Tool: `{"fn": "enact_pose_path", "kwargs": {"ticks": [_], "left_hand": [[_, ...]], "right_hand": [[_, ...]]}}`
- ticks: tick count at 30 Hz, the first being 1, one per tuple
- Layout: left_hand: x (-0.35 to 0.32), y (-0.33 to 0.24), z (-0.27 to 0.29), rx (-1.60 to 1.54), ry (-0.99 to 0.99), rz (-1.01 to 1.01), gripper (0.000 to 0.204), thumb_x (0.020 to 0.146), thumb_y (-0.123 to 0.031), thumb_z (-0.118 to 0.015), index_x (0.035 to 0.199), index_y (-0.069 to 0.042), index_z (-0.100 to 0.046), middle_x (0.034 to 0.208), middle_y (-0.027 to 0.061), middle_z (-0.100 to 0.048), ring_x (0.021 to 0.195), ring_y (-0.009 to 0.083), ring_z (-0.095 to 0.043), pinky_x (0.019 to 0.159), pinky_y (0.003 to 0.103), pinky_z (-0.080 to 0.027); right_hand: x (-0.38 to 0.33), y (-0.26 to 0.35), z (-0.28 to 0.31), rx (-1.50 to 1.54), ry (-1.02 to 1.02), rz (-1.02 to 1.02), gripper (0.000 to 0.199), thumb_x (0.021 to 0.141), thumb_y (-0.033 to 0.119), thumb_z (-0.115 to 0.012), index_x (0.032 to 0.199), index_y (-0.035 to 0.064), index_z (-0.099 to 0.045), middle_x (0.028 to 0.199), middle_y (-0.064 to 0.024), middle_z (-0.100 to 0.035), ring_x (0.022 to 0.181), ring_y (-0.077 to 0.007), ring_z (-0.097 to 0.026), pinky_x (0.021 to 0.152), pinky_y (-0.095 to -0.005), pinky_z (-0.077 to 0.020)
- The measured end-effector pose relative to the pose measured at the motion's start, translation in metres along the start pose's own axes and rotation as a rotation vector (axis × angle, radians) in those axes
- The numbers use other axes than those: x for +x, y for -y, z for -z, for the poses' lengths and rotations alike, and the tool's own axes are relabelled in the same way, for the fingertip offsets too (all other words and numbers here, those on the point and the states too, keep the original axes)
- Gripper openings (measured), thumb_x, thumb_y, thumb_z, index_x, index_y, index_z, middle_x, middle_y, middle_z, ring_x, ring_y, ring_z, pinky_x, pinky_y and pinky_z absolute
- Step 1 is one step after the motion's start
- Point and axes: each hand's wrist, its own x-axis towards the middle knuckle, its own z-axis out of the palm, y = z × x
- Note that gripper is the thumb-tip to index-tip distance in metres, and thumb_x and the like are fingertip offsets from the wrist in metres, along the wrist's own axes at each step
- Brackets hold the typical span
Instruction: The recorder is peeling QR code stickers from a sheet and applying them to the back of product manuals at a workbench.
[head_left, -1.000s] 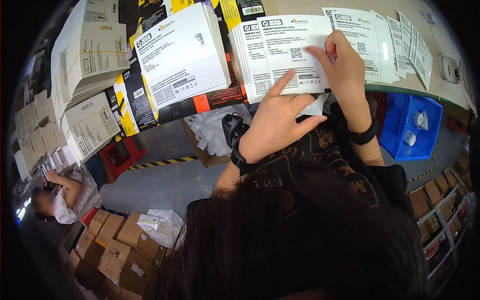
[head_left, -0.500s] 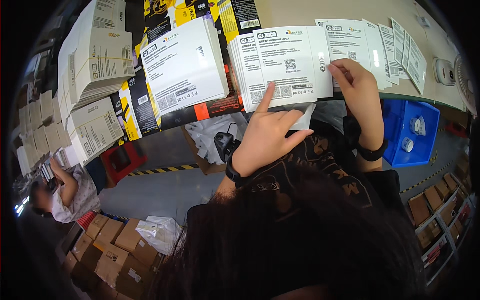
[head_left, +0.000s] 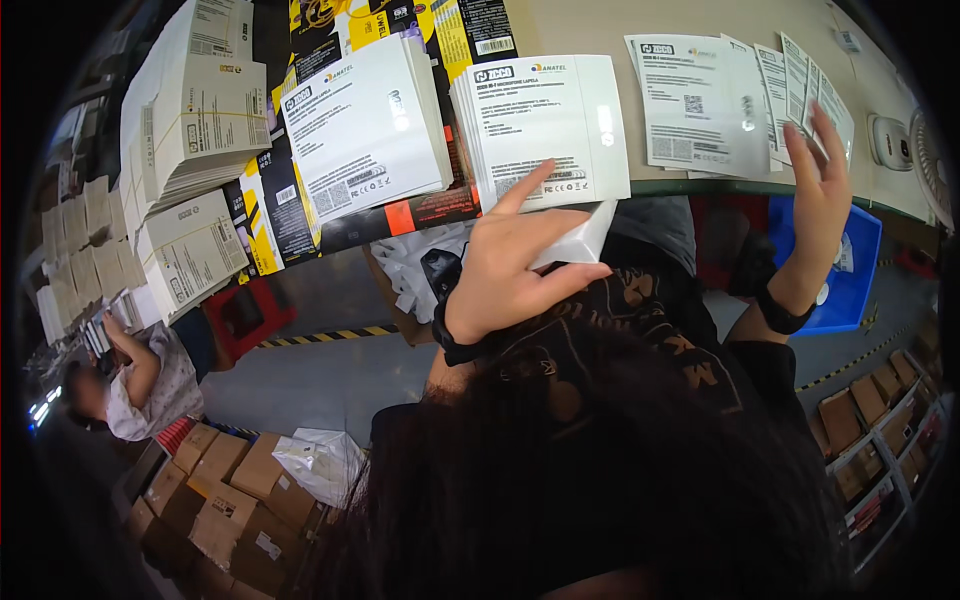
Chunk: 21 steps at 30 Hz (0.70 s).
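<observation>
My left hand [head_left: 520, 262] rests its stretched index finger on the top of a stack of white printed flat packages [head_left: 545, 135] at the table's front edge. Between its thumb and other fingers sits a small white folded piece [head_left: 588, 238], partly hidden by the hand. My right hand [head_left: 825, 190] is raised with its fingers apart and holds nothing. Beyond its fingertips lie several overlapping white packages [head_left: 820, 105]. Left of them is another spread of the same packages [head_left: 700, 110]. A further white stack [head_left: 365, 125] lies left of my left hand.
Tall banded stacks of printed packages [head_left: 215, 110] stand at the left on black and yellow cartons [head_left: 270, 215]. A blue bin [head_left: 855, 290] with small rolls is below the table at right. Cardboard boxes [head_left: 225, 520] and a person [head_left: 150, 385] are at lower left.
My right hand has let go of the package's right side and moved right. That package now lies squarer on the stack. My left hand has shifted slightly left with the white piece.
</observation>
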Motion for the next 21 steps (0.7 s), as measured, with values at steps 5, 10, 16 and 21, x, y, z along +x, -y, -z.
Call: {"fn": "enact_pose_path", "kwargs": {"ticks": [5, 10, 16, 21], "left_hand": [[0.001, -0.008, 0.006, -0.325, -0.058, 0.072, 0.036, 0.066, -0.025, -0.072, 0.089, 0.001, -0.062, 0.079, 0.0126, -0.064, 0.082, 0.0312, -0.061, 0.093, 0.042, -0.039], [0.000, -0.013, 0.012, -0.481, -0.041, 0.176, 0.042, 0.067, -0.029, -0.072, 0.094, 0.000, -0.060, 0.092, 0.0136, -0.062, 0.093, 0.0292, -0.058, 0.092, 0.040, -0.039], [0.012, -0.015, 0.012, 0.106, -0.404, -0.061, 0.061, 0.068, -0.041, -0.070, 0.108, 0.002, -0.052, 0.110, 0.0123, -0.053, 0.112, 0.0275, -0.046, 0.098, 0.043, -0.030], [0.007, -0.035, 0.006, 0.425, -0.333, -0.202, 0.055, 0.067, -0.030, -0.073, 0.107, 0.002, -0.053, 0.107, 0.0109, -0.054, 0.110, 0.0229, -0.047, 0.103, 0.042, -0.023]], "right_hand": [[-0.023, 0.036, -0.018, 0.296, 0.530, 0.152, 0.043, 0.069, 0.016, -0.070, 0.109, 0.0033, -0.057, 0.108, -0.0071, -0.058, 0.089, -0.0147, -0.051, 0.074, -0.0260, -0.0406], [-0.036, 0.054, -0.054, 0.359, 0.979, 0.221, 0.033, 0.066, 0.015, -0.071, 0.096, 0.0030, -0.061, 0.087, -0.0024, -0.059, 0.072, -0.0116, -0.048, 0.063, -0.0234, -0.0366], [-0.048, 0.055, -0.063, 0.295, 0.867, 0.130, 0.012, 0.068, 0.006, -0.069, 0.076, 0.0011, -0.062, 0.066, -0.0005, -0.052, 0.058, -0.0093, -0.044, 0.053, -0.0220, -0.0331], [-0.051, 0.055, -0.060, 0.315, 0.857, -0.074, 0.009, 0.070, 0.004, -0.068, 0.075, 0.0006, -0.062, 0.064, -0.0010, -0.051, 0.057, -0.0084, -0.043, 0.051, -0.0211, -0.0318]]}}
